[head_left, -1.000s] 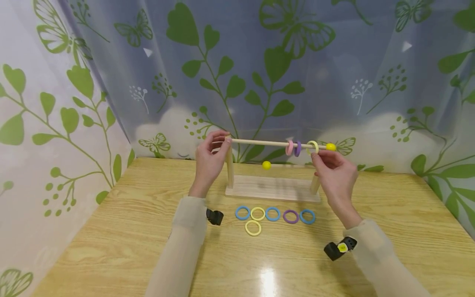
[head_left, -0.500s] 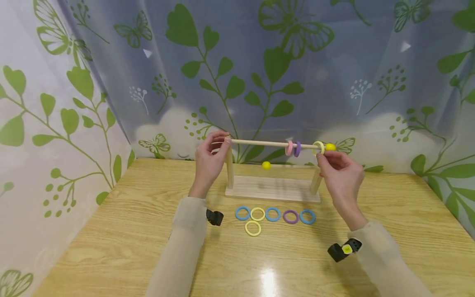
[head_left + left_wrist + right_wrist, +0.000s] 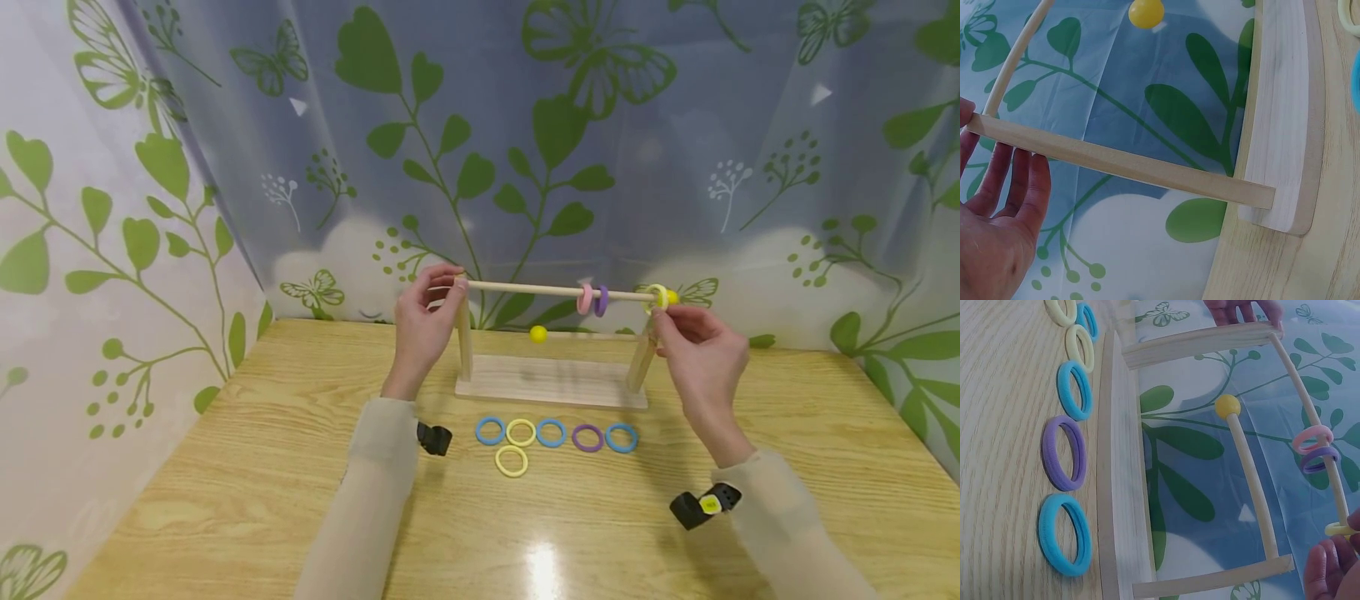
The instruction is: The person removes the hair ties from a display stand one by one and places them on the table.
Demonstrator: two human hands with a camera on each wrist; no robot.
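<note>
My left hand (image 3: pixel 424 321) pinches the top of the left post (image 3: pixel 1129 153) of a wooden stand (image 3: pixel 551 382), thumb in front and fingers behind. From that post the upper rod (image 3: pixel 521 288) runs right to a yellow ball (image 3: pixel 673 297). A pink hair tie (image 3: pixel 584 299) and a purple hair tie (image 3: pixel 602 302) hang on it, right of its middle. Between thumb and fingertips my right hand (image 3: pixel 707 354) holds a pale yellow hair tie (image 3: pixel 1337 529) at the rod's right end, overlapping the ball. Whether it still encircles the rod is hard to tell.
A lower rod with a yellow ball (image 3: pixel 537 334) at its free end juts left from the right post (image 3: pixel 641 365). Before the base lie several loose hair ties: blue (image 3: pixel 621 438), purple (image 3: pixel 587 438) and yellow (image 3: pixel 512 461). A patterned curtain (image 3: pixel 480 150) hangs behind the table.
My right hand has slid the yellow hair tie rightward along the upper rod, up to the ball at its end. The left hand stays at the post; the pink and purple ties keep their places.
</note>
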